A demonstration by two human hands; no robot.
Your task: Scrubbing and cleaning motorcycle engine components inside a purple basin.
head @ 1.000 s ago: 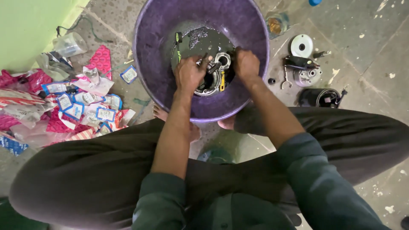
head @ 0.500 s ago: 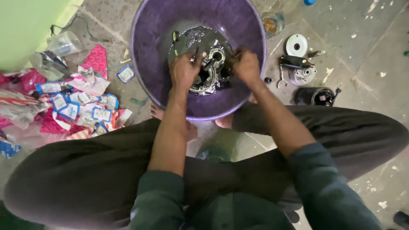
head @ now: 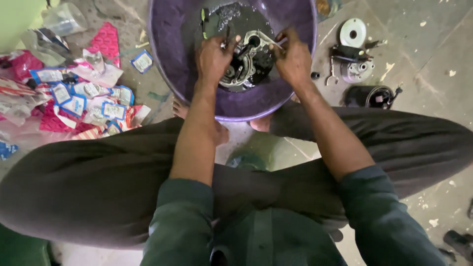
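Both hands grip a greasy metal engine part (head: 246, 61) inside the purple basin (head: 172, 54): left hand (head: 214, 56) clenched on its side, right hand (head: 293, 59) probably pinching a small tool. This looks like a cleaning step; next needs a steady hold.

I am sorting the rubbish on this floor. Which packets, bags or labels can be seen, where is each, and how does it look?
Small packets: heap on the floor left of the purple tub, flat squares, white with blue edges.
Single packet: alone beside the tub's left wall, white and blue square.
Pink wrapper: behind the heap, crumpled, pink-red.
Clear bag: top left, see-through, puffed.
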